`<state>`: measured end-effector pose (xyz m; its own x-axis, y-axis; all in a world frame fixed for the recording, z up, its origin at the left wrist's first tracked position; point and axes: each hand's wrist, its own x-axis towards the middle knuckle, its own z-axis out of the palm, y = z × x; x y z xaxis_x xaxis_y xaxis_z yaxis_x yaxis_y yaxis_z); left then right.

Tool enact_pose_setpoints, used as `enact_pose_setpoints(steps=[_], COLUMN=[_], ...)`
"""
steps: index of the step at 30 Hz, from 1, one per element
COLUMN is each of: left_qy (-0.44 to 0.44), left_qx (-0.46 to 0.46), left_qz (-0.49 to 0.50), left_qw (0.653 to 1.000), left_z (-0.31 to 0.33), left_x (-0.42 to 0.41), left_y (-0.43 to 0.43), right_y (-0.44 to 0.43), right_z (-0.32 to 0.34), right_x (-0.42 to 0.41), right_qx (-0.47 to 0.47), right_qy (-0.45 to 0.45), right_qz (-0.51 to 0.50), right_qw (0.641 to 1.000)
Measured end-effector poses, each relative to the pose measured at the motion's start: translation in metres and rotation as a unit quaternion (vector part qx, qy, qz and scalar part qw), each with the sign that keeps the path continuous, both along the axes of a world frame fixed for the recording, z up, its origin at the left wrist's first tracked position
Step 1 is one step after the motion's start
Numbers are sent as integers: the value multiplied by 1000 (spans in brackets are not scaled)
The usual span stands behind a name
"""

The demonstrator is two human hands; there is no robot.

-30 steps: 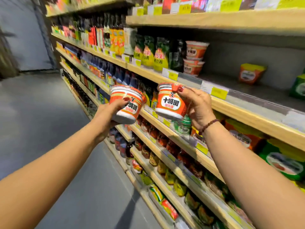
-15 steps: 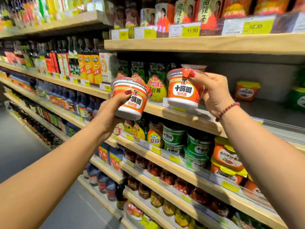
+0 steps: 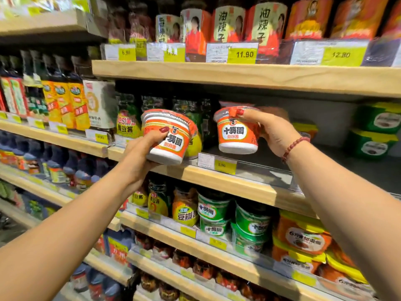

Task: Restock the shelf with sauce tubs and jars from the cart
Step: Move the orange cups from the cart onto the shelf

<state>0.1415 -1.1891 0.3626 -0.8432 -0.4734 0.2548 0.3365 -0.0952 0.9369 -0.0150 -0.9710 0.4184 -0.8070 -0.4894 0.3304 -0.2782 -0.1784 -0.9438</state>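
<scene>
Each of my hands holds an orange-and-white sauce tub at the wooden middle shelf (image 3: 227, 181). My left hand (image 3: 141, 157) grips one tub (image 3: 171, 137) from below and the side; it is tilted and hangs just in front of the shelf edge. My right hand (image 3: 273, 133) grips the other tub (image 3: 237, 132) by its rim and back, upright, just above the shelf surface behind the price rail. Another tub of the same kind stands behind it, mostly hidden.
Green sauce pouches (image 3: 128, 120) stand left of the tubs. Green and yellow tubs (image 3: 377, 131) sit far right on the same shelf, with bare shelf between. Jars fill the shelf above (image 3: 230, 25); green tubs (image 3: 249, 222) and jars fill those below.
Both hands have carried their tubs up and toward the middle shelf. The right tub now sits over the shelf surface. My view has swung from the aisle to the shelves.
</scene>
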Motion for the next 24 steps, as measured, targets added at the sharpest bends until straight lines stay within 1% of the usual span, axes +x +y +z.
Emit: enact_pose_setpoints(steps=[4,6,9,11,14,20,24], left_qy=[8,13,25,26,24,25,30], left_qx=[0,4,17,16,7,18,23], left_qz=[-12,-22,-43,-55,-75,-105,-122], left_qw=[1000,1000,999,998,997,994,992], left_z=[-2,0,2,3,3,3,4], left_x=[-12,-16,-19,-21,-22,-28,-29], left_y=[-5,-9,-14,-19,-26,-34,-37], right_y=[-11,-16,-20,-20,-20,-22,-25], right_z=[-5,-8,-13,-16,-23,-26,-24], right_x=[-10,-14,-20,-24,-28,-30,-31], right_qx=[85,103,99,84,93,128,124], right_qy=[16,12,21,5,-15,42,63], right_qz=[-1,3,-4,-3,6,-19,-29], right_qw=[996,995,995,996,995,991,990])
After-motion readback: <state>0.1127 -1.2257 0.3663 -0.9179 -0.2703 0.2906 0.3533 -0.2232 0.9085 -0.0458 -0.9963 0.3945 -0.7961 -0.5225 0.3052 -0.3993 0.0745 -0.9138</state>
